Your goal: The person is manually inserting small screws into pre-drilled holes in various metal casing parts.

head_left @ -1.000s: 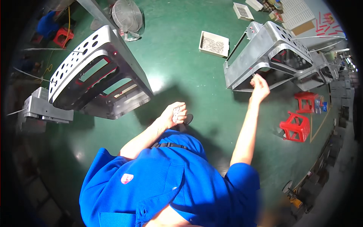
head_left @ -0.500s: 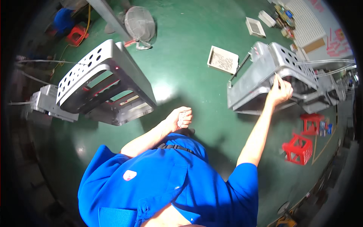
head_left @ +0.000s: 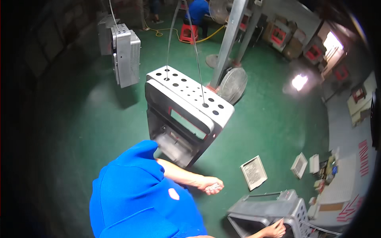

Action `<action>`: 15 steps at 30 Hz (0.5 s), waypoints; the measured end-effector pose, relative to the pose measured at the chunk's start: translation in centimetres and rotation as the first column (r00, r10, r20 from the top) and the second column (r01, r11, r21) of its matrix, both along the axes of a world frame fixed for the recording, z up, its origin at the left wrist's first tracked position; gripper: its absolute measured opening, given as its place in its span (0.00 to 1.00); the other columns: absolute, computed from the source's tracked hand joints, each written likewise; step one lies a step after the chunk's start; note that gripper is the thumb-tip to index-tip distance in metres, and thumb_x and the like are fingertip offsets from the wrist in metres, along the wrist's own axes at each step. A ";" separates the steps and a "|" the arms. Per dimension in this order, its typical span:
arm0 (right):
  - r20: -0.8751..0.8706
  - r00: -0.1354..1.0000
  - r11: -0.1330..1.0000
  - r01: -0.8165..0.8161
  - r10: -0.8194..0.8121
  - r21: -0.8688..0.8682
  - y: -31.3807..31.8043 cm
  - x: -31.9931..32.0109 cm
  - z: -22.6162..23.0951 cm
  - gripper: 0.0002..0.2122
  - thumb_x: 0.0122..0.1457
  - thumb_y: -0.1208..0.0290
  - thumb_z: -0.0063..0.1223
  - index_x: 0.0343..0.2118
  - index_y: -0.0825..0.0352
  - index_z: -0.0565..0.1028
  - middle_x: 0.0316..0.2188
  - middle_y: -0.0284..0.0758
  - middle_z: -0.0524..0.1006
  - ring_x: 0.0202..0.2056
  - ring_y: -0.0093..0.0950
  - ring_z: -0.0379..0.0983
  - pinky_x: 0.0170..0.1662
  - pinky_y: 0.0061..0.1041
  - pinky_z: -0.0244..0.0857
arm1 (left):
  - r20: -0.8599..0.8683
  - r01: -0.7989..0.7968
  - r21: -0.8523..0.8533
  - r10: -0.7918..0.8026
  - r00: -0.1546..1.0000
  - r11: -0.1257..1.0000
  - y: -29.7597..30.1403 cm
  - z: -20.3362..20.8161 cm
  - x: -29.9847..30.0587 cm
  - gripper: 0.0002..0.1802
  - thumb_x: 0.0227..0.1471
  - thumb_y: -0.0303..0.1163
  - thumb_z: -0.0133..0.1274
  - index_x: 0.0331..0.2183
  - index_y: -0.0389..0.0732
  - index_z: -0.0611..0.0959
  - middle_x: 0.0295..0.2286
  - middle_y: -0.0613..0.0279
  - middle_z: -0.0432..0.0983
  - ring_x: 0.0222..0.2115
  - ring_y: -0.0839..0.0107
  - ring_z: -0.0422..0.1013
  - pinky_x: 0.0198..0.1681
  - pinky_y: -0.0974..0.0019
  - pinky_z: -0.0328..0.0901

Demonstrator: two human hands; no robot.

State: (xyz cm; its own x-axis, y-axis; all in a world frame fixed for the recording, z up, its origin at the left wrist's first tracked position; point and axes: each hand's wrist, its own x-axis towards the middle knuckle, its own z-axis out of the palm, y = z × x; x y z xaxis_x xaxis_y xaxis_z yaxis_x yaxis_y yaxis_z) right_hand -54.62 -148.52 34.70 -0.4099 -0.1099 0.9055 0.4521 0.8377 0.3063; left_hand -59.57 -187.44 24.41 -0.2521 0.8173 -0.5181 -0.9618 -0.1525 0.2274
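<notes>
My left hand point(head_left: 211, 185) is closed around a bunch of small pale pieces, too small to name, in front of my body. At the lower right, my right hand point(head_left: 274, 231) touches the rim of a grey metal housing point(head_left: 262, 204), its fingers pinched together. What those fingers hold, if anything, is hidden. That housing has round holes along one side and an open front. Another grey housing point(head_left: 222, 119) hangs on two wires beyond my left arm, with rows of round holes in its top and a rectangular window inside.
A white tray point(head_left: 243, 166) of small parts lies on the green floor near the right housing, with another tray point(head_left: 293, 168) farther right. A fan point(head_left: 234, 85) stands by a metal post point(head_left: 228, 47). More housings point(head_left: 125, 59) hang far left. A person point(head_left: 197, 11) in blue sits on a red stool point(head_left: 188, 33).
The view has swung left and upward, so the hanging housing now sits mid-picture and the other at lower right. My right hand stays at the same housing's rim; my left hand remains closed.
</notes>
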 end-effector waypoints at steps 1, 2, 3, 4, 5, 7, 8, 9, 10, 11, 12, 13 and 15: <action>-0.002 0.972 0.946 0.229 -0.235 0.228 -0.1 -0.6 -0.4 0.19 0.53 0.50 0.50 0.20 0.64 0.69 0.21 0.38 0.67 0.27 0.37 0.64 0.31 0.38 0.57 | 0.004 -0.014 0.046 0.014 1.000 0.999 -0.7 -0.3 0.1 0.15 0.51 0.41 0.44 0.17 0.48 0.67 0.12 0.75 0.60 0.09 0.83 0.54 0.08 0.78 0.49; 0.081 0.956 0.952 0.269 -0.282 0.144 -0.2 -0.7 -0.3 0.19 0.54 0.50 0.49 0.19 0.63 0.68 0.19 0.38 0.66 0.27 0.37 0.64 0.30 0.37 0.56 | 0.004 -0.017 0.058 0.017 1.000 0.998 -0.9 -0.3 0.1 0.15 0.51 0.41 0.44 0.17 0.48 0.67 0.12 0.75 0.60 0.09 0.83 0.54 0.07 0.78 0.49; 0.159 0.932 0.946 0.320 -0.325 0.060 -0.4 -0.9 -0.2 0.20 0.54 0.50 0.48 0.17 0.63 0.68 0.18 0.37 0.66 0.26 0.37 0.64 0.29 0.37 0.56 | 0.006 -0.018 0.068 0.017 1.000 0.998 -1.1 -0.3 -0.2 0.15 0.51 0.41 0.44 0.17 0.48 0.67 0.12 0.75 0.60 0.09 0.83 0.54 0.07 0.78 0.48; 0.205 0.938 0.958 0.287 -0.278 -0.017 -0.5 -0.9 -0.3 0.19 0.54 0.51 0.48 0.18 0.63 0.68 0.18 0.37 0.66 0.26 0.37 0.64 0.29 0.37 0.56 | -0.002 -0.024 0.041 0.025 1.000 0.999 -1.4 -0.1 -0.3 0.15 0.52 0.41 0.43 0.17 0.48 0.67 0.12 0.75 0.59 0.09 0.84 0.54 0.07 0.78 0.48; 0.213 0.952 0.971 0.234 -0.218 -0.051 -0.5 -1.5 -0.1 0.19 0.54 0.51 0.48 0.18 0.63 0.69 0.19 0.37 0.67 0.26 0.37 0.64 0.29 0.37 0.56 | -0.009 -0.030 0.045 0.030 1.000 0.999 -1.6 0.0 -0.4 0.15 0.52 0.41 0.43 0.17 0.48 0.67 0.12 0.76 0.59 0.09 0.84 0.54 0.07 0.78 0.47; 0.222 0.965 0.986 0.157 -0.139 -0.064 -0.2 -1.9 0.1 0.18 0.54 0.52 0.48 0.19 0.63 0.69 0.19 0.37 0.67 0.26 0.36 0.65 0.29 0.37 0.56 | -0.019 -0.037 0.049 0.038 0.999 0.998 -1.7 0.0 -0.3 0.14 0.51 0.41 0.43 0.17 0.49 0.66 0.12 0.78 0.58 0.08 0.84 0.54 0.07 0.78 0.46; 0.224 0.968 0.990 0.132 -0.117 -0.057 0.0 -2.0 0.3 0.17 0.53 0.52 0.48 0.20 0.62 0.70 0.19 0.36 0.68 0.26 0.36 0.65 0.29 0.37 0.56 | -0.046 -0.038 0.067 0.041 0.998 0.997 -1.8 0.1 -0.2 0.14 0.51 0.41 0.42 0.17 0.49 0.66 0.12 0.78 0.58 0.09 0.85 0.54 0.07 0.78 0.46; 0.231 0.968 0.992 0.114 -0.099 -0.052 0.0 -2.5 0.3 0.17 0.53 0.53 0.48 0.20 0.62 0.70 0.19 0.36 0.68 0.26 0.36 0.65 0.30 0.36 0.57 | -0.039 -0.038 0.074 0.041 0.998 0.997 -2.0 0.1 -0.2 0.14 0.51 0.41 0.42 0.17 0.49 0.66 0.12 0.78 0.58 0.09 0.84 0.54 0.07 0.78 0.46; 0.233 0.969 0.994 0.100 -0.088 -0.042 0.1 -2.7 0.2 0.16 0.53 0.53 0.48 0.21 0.62 0.70 0.20 0.36 0.68 0.26 0.36 0.65 0.30 0.36 0.57 | -0.034 -0.032 0.081 0.035 0.999 0.996 -2.1 0.0 -0.4 0.14 0.51 0.41 0.43 0.17 0.49 0.66 0.12 0.78 0.59 0.09 0.84 0.55 0.07 0.78 0.46; 0.236 0.969 0.996 0.087 -0.076 -0.036 0.2 -2.8 0.2 0.16 0.53 0.53 0.48 0.21 0.62 0.70 0.20 0.36 0.68 0.26 0.35 0.65 0.30 0.36 0.57 | -0.030 -0.026 0.088 0.029 0.999 0.996 -2.2 0.0 -0.5 0.14 0.51 0.41 0.43 0.17 0.49 0.66 0.12 0.77 0.59 0.09 0.84 0.55 0.07 0.78 0.46; 0.241 0.968 0.997 0.075 -0.065 -0.033 0.4 -3.1 0.3 0.15 0.53 0.54 0.49 0.22 0.62 0.71 0.20 0.36 0.69 0.26 0.35 0.66 0.30 0.36 0.57 | -0.025 -0.043 0.074 0.045 0.999 0.996 -2.1 -0.1 -0.3 0.14 0.51 0.41 0.43 0.17 0.49 0.67 0.12 0.77 0.59 0.09 0.84 0.55 0.07 0.78 0.47; 0.240 0.969 0.997 0.068 -0.059 -0.030 0.6 -3.3 0.2 0.15 0.53 0.54 0.49 0.22 0.62 0.71 0.20 0.36 0.69 0.26 0.35 0.66 0.30 0.36 0.57 | -0.019 -0.042 0.086 0.044 0.999 0.995 -2.1 0.0 -0.2 0.14 0.51 0.41 0.43 0.17 0.49 0.67 0.12 0.77 0.59 0.09 0.84 0.55 0.07 0.78 0.47; 0.236 0.971 0.999 0.050 -0.044 -0.021 1.2 -3.6 0.2 0.14 0.53 0.55 0.49 0.23 0.62 0.71 0.21 0.35 0.69 0.27 0.35 0.66 0.30 0.36 0.58 | -0.023 -0.052 0.040 0.053 0.998 0.998 -2.0 0.1 -0.1 0.15 0.51 0.41 0.43 0.17 0.49 0.66 0.12 0.77 0.59 0.09 0.83 0.55 0.07 0.78 0.47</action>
State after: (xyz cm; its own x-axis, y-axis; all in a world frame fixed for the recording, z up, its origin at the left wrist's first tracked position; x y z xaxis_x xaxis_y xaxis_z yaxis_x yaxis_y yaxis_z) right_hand -58.23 -147.30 34.88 -0.6163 -0.0628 0.7850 0.4088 0.8265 0.3870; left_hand -59.68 -189.41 24.49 -0.3072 0.8222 -0.4792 -0.9466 -0.2120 0.2431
